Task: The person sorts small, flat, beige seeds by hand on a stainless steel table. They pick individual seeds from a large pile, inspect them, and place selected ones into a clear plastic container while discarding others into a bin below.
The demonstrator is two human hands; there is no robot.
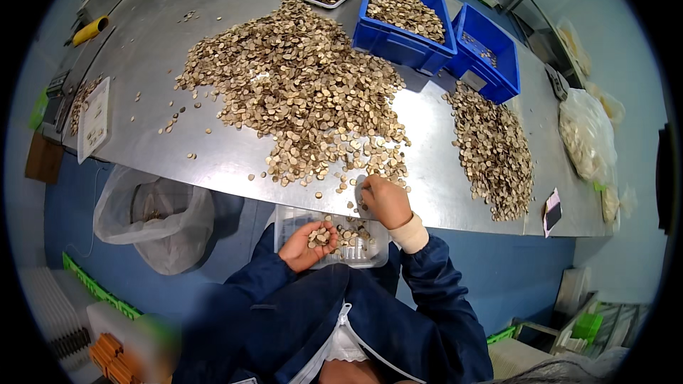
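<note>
My left hand (300,249) is cupped, palm up, around a small heap of round tan slices (318,237). Beneath and beside it, a clear plastic tray (378,257) sits at my lap with more loose slices inside. My right hand (388,202) rests at the front edge of the steel table (427,170), its fingers bent down near a few scattered slices. Whether a slice is between those fingertips is hidden. Just beyond lies a wide heap of pale and brown dried slices (299,74), thinning out towards me.
Another slice pile (493,154) lies on the right, before two blue plastic crates (400,48). A white tray (94,120) overhangs at left. Below it hangs an open plastic bag (128,229). A filled clear bag (587,133) and a phone-like object (553,215) are at right.
</note>
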